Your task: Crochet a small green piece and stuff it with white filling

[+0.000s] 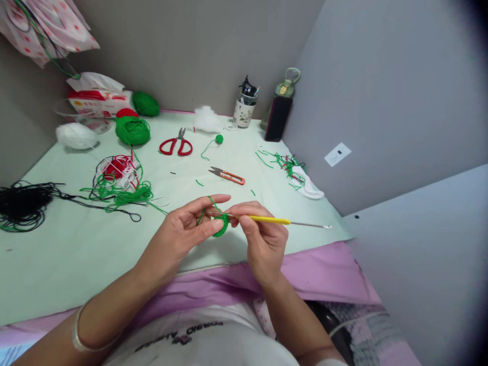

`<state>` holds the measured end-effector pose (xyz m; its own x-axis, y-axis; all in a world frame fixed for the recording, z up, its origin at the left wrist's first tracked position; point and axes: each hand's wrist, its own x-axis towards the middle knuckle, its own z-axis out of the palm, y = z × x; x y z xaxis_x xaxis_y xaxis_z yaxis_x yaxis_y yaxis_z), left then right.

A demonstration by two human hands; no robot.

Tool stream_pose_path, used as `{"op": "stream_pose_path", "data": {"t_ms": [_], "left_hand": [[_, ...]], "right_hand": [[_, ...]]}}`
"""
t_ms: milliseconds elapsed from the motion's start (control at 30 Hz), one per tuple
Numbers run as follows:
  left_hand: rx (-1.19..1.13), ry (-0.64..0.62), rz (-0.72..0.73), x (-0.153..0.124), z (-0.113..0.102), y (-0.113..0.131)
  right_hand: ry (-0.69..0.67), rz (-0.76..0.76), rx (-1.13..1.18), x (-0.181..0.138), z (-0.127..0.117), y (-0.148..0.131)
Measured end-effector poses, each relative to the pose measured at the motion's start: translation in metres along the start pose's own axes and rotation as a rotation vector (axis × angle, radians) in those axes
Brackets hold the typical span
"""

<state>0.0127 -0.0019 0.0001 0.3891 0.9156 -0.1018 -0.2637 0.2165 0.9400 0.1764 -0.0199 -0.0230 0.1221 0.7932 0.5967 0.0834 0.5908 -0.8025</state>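
A pale green counter (76,254) fills a grey-walled corner, strewn with yarn and cutting tools. Above its near edge the left hand (183,231) pinches a small green crocheted piece (221,226) between thumb and fingers (208,201), closed firmly on it. The right hand (263,239) is closed around a yellow-handled crochet hook (274,220), whose working end meets the piece just beside the left thumb. A green yarn strand (212,203) loops over the left fingers. Beyond them and to their left it seems to trail toward a loose green yarn tangle (125,195). That tangle is the likeliest trouble: lying mixed with red and white threads, it could snag as yarn is drawn and jerk the loop off the hook. The piece is tiny and gripped only at its rim, so a slackened pinch could let it twist and the hook enter the wrong stitch or split the yarn. The bare metal tail of the hook juts well past the right fingers, where it could catch on something. Orange thread snips (227,176) lie just beyond the fingers, apart from the strand; red scissors (176,146) lie farther off.
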Motion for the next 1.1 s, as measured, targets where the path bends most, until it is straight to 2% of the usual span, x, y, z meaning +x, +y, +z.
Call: {"op": "stream_pose_path", "data": {"t_ms": [133, 200, 233, 300, 367, 433, 533, 633, 733, 900, 1100], "left_hand": [[-0.102, 0.12, -0.011, 0.0, 0.007, 0.0], [-0.204, 0.086, -0.106, 0.002, 0.008, 0.002], [-0.247, 0.058, -0.16, 0.002, 0.008, 0.003], [-0.291, 0.026, -0.222, 0.004, 0.006, 0.006], [-0.274, 0.044, -0.19, 0.005, 0.003, 0.008], [-0.201, 0.055, -0.13, 0.004, 0.002, 0.007], [-0.072, 0.01, -0.059, 0.001, 0.002, 0.002], [0.019, -0.03, -0.027, -0.001, 0.0, -0.001], [0.066, -0.024, -0.012, -0.001, -0.003, -0.001], [0.096, 0.005, 0.022, -0.003, -0.003, 0.0], [0.205, 0.067, 0.051, -0.005, -0.002, 0.002]], "right_hand": [[-0.053, -0.289, -0.329, -0.007, 0.0, 0.004], [-0.06, -0.406, -0.435, -0.009, 0.0, 0.004], [-0.043, -0.409, -0.427, -0.009, -0.001, 0.003], [0.038, -0.287, -0.304, -0.007, -0.001, 0.0], [0.112, -0.106, -0.116, -0.004, -0.002, -0.004], [0.111, 0.016, 0.021, -0.001, -0.001, -0.006], [0.032, 0.054, 0.073, 0.0, -0.001, -0.003], [0.056, 0.121, 0.098, -0.001, -0.001, 0.002], [0.074, 0.223, 0.223, 0.001, -0.003, 0.004], [0.038, 0.272, 0.37, 0.006, -0.006, 0.003], [0.009, 0.183, 0.185, 0.002, -0.011, -0.004]]}}
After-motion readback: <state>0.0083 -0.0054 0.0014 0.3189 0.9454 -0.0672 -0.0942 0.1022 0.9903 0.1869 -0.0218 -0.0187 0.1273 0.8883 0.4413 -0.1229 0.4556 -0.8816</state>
